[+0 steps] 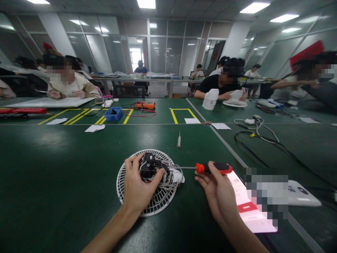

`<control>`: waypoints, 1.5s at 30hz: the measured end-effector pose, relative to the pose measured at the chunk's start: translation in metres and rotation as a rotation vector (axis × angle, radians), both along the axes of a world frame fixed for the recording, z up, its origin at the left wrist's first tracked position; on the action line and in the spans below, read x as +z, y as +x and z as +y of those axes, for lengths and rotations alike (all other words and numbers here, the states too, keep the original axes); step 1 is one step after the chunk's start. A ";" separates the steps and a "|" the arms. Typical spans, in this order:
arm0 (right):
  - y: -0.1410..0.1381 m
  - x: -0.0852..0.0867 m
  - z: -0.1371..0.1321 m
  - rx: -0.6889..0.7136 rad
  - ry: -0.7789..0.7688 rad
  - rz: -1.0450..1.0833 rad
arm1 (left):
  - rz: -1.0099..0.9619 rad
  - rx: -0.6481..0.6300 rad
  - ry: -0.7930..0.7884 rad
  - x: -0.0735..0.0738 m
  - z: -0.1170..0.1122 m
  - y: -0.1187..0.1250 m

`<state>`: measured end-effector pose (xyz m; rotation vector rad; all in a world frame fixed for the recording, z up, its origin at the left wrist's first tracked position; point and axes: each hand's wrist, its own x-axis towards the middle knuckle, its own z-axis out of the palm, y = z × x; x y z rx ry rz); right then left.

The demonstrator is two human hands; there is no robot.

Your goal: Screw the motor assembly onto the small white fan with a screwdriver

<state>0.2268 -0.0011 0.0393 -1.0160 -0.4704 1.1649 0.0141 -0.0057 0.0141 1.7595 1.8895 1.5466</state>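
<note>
A round white fan grille [123, 196] lies on the green table in front of me. On top of it sits a black motor assembly [147, 165] with bundled pale wires [164, 184]. My left hand [139, 186] is closed around the motor, thumb on its near right side and fingers on its left. My right hand [217, 188] grips a screwdriver [217, 168] with a red and black handle. Its shaft runs level to the left, and the tip meets the motor's right side; the exact contact point is too small to make out.
A small clear-handled screwdriver [179, 140] lies beyond the grille. A lit phone-like screen [252, 211] is beside my right wrist, with cables [258, 130] farther right. Farther back are a blue bin [113, 114], an orange multimeter [145, 105] and a white housing [210, 99]. People sit opposite.
</note>
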 end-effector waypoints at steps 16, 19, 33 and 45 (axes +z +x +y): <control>-0.001 -0.001 0.001 -0.017 -0.045 -0.002 | -0.006 -0.064 -0.008 0.002 0.000 0.001; -0.003 -0.001 -0.001 -0.016 -0.060 0.059 | -0.023 -0.081 -0.008 0.001 -0.001 0.001; -0.002 0.002 0.001 -0.073 -0.111 0.054 | -0.131 -0.024 -0.087 -0.002 0.002 -0.001; 0.003 0.003 0.003 -0.053 -0.031 0.096 | -0.153 -0.009 -0.075 -0.001 0.004 -0.001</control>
